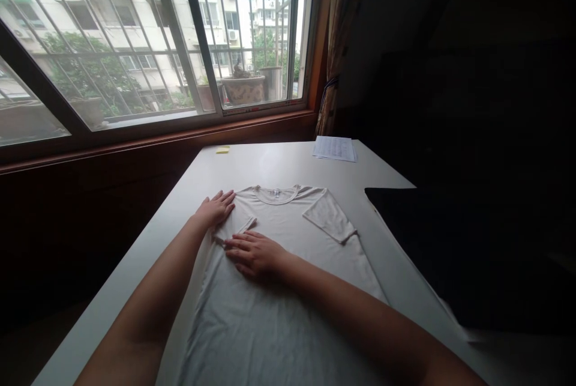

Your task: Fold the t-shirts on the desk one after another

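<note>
A pale grey T-shirt lies flat on a white table, collar toward the window. Both its sleeves are folded in over the body. My left hand rests flat on the shirt's left shoulder, fingers stretched out and pointing toward the collar. My right hand lies flat on the chest just below the folded left sleeve, fingers extended to the left. Neither hand grips anything.
A sheet of printed paper lies at the table's far right. A small yellow note sits near the far edge. A dark flat object covers the table's right side. A barred window stands behind.
</note>
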Demonstrator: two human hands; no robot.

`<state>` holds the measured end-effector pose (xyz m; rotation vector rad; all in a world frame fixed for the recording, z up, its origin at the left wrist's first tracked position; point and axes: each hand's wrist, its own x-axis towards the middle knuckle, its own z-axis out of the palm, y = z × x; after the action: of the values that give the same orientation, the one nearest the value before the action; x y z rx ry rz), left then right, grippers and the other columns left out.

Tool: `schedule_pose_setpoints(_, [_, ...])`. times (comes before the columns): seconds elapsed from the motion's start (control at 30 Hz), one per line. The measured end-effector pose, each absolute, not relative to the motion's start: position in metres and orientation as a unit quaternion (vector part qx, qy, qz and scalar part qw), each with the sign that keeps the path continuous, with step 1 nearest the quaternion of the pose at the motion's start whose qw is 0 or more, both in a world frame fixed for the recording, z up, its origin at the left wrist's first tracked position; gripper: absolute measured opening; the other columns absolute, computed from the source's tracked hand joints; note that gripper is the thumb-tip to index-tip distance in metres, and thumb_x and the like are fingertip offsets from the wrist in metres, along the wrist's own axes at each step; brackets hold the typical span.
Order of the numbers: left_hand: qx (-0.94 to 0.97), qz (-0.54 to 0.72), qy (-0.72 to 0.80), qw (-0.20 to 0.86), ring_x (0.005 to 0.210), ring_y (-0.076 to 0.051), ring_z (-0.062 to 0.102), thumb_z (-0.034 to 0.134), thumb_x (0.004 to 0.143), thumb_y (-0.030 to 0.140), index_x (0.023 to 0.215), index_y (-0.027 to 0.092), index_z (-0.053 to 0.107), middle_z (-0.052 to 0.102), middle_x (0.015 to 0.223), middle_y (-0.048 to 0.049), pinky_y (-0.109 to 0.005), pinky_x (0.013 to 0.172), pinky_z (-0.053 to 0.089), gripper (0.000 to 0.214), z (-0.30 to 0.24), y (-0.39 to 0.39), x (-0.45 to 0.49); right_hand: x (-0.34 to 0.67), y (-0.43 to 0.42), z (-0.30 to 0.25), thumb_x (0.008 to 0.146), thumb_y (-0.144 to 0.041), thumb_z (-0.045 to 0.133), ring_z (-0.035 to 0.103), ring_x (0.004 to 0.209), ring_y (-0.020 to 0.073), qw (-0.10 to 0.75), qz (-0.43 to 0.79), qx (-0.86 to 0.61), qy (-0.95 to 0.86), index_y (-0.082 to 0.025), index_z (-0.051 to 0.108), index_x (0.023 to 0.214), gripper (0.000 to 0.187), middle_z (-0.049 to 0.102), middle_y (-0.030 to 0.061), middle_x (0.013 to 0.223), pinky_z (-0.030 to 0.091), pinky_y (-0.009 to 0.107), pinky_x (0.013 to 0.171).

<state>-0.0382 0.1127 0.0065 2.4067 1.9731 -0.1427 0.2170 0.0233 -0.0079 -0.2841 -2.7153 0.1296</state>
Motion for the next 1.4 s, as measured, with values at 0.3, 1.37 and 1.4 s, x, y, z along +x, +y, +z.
schedule_pose_setpoints(0.3, [0.803, 0.082, 0.590, -0.025, 0.155, -0.035, 0.024, 0.032, 0.104, 0.052, 0.158, 0.025, 0.037, 0.029, 0.168, -0.0083, -0.062, 0.116, 0.034, 0.060, 0.001, 0.113, -0.051, 0.217, 0.023, -0.010, 0.102, -0.036, 0.049, 0.048, 0.140, 0.0248, 0.208, 0.027, -0.083, -0.974, -0.018, 0.062, 0.137, 0.042, 0.058, 0.0080, 0.149, 0.032, 0.044, 0.120])
schedule_pose_setpoints(1.37, [0.840, 0.136, 0.519, 0.078, 0.141, -0.030, 0.050, 0.044, 0.093, 0.074, 0.138, 0.032, 0.062, 0.057, 0.150, -0.0068, -0.049, 0.114, 0.042, 0.064, -0.007, 0.122, -0.070, 0.154, 0.016, 0.007, 0.093, -0.025, 0.058, 0.058, 0.091, 0.0250, 0.153, -0.001, -0.264, -0.952, -0.015, 0.069, 0.096, 0.015, 0.067, 0.0119, 0.098, 0.052, 0.038, 0.080])
schedule_pose_setpoints(1.4, [0.840, 0.139, 0.519, 0.079, 0.141, -0.030, 0.050, 0.044, 0.093, 0.074, 0.138, 0.032, 0.062, 0.057, 0.150, -0.0069, -0.050, 0.114, 0.042, 0.064, -0.007, 0.123, -0.070, 0.154, 0.015, 0.006, 0.093, -0.026, 0.058, 0.058, 0.092, 0.0252, 0.158, -0.003, -0.273, -0.949, -0.015, 0.068, 0.098, 0.016, 0.067, 0.0120, 0.099, 0.052, 0.038, 0.080])
